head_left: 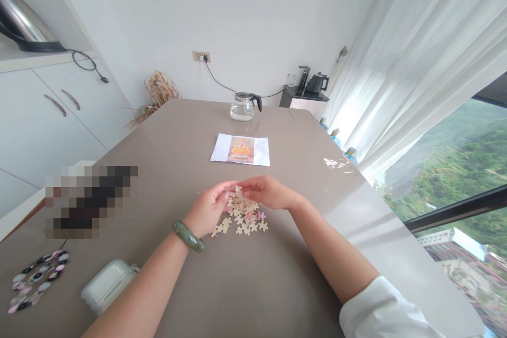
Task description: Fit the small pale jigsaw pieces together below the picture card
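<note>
A loose heap of puzzle pieces (pixel 242 217) lay mid-desk, well clear of every edge. Both hands met above it, the left hand (pixel 209 210) and right hand (pixel 269 193) pinching one piece (pixel 237 189) between their fingertips. Bare desk (pixel 245 285) spread around; a picture sheet (pixel 241 149) lay beyond.

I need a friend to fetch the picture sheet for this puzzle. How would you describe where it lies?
Start at the big grey table. Near its far end stands a glass pot; just in front of that, beyond the pile of puzzle pieces, lies the picture sheet. It is the only flat white paper there, with an orange picture in its middle.
</note>
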A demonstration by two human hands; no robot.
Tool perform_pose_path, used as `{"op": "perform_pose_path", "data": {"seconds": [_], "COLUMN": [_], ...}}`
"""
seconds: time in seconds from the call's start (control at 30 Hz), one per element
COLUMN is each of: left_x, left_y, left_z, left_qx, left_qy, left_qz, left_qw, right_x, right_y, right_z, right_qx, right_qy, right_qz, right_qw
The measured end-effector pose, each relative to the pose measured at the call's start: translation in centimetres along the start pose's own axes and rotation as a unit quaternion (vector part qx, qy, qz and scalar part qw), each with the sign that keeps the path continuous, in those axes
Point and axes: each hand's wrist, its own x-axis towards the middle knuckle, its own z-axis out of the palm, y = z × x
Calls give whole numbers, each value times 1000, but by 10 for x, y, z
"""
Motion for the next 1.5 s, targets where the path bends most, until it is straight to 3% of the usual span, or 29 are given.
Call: {"op": "perform_pose_path", "data": {"seconds": [0.13,0.3,0.4,0.47,0.57,0.7,0.83,0.93,1.1,1.27,1.5], "left_x": [0,-6,-10,-11,-9,-4,-1,1,5,5,-2], "left_y": [0,-2,-5,-8,-9,-11,-13,-15,-14,-14,-9], "left_z": [-4,-16,-17,-12,-1,10,13,14,12,9,8], "left_qx": [137,414,485,496,473,387,256,124,-46,-10,204], "left_qy": [18,-3,-43,-45,-31,1,37,49,52,81,89], "left_qz": [15,1,-37,-36,-13,18,18,-1,-46,-50,-2], "left_qw": [990,910,872,867,881,922,966,991,997,995,975], "right_x": [0,-4,-5,-4,0,4,4,5,7,7,8], "right_y": [2,7,8,9,10,12,13,13,12,10,11], "right_z": [-3,-5,-1,6,17,25,21,16,9,8,10], "right_qx": [-74,-265,-339,-351,-342,-317,-193,-127,-75,-52,-123], "right_qy": [8,-4,-30,-36,-24,14,-9,27,51,65,101], "right_qz": [17,101,139,133,104,75,85,73,66,64,57], "right_qw": [997,959,930,926,933,945,977,989,994,994,986]}}
